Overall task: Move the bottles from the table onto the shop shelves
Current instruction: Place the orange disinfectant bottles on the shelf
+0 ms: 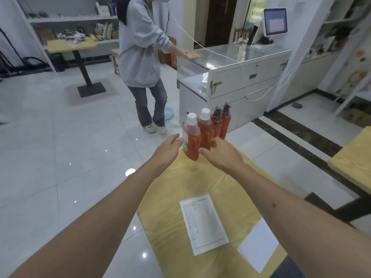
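Several orange bottles stand in a tight group at the far end of the yellow table (200, 181). The front white-capped bottle (192, 141) is nearest me, with a second white-capped bottle (205, 131) beside it. Behind them stand two dark pump-top bottles (221, 123). My left hand (167, 150) is open, its fingertips at the left side of the front bottle. My right hand (222, 154) has thumb and fingers around the lower part of the second white-capped bottle, which stands on the table.
A printed sheet (202, 219) and a blank sheet (259, 245) lie on the near table. A person in a grey hoodie (140, 49) stands beyond, by a glass counter (241, 77). Shelves (72, 19) line the back left and the right wall (341, 27). Another yellow table (355, 159) is at right.
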Demonstrator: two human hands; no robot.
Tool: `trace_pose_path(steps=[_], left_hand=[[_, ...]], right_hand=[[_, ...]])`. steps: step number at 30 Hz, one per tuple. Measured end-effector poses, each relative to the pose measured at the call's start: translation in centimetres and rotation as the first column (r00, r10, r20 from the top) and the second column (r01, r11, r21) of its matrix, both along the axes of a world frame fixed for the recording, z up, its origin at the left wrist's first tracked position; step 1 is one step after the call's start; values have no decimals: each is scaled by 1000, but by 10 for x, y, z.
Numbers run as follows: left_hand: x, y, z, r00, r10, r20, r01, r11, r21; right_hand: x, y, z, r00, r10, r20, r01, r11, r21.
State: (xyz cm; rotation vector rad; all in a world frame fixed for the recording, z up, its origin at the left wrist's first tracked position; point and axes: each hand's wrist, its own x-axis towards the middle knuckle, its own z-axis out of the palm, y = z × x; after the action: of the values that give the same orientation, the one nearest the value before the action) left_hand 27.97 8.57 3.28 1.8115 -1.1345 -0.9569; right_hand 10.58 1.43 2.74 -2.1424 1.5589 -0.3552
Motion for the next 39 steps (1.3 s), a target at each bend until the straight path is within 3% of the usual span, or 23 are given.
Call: trace_pose_path(steps=[16, 22, 27, 39], left_hand=[[22, -132, -40, 985, 102, -136, -88, 991, 103], [26, -175, -54, 964, 137, -229, -109, 986, 128], [32, -189, -60, 941, 128, -313, -89, 987, 136], [37, -180, -48, 955, 97, -280, -60, 988, 140]], right_hand=[[67, -136, -58, 996, -23, 91, 11, 992, 126], [94, -168, -66, 975, -59, 216, 28, 990, 141], [116, -176, -77, 957, -124, 261, 87, 985, 148], [118, -165, -76, 949, -167, 266, 151, 985, 78]])
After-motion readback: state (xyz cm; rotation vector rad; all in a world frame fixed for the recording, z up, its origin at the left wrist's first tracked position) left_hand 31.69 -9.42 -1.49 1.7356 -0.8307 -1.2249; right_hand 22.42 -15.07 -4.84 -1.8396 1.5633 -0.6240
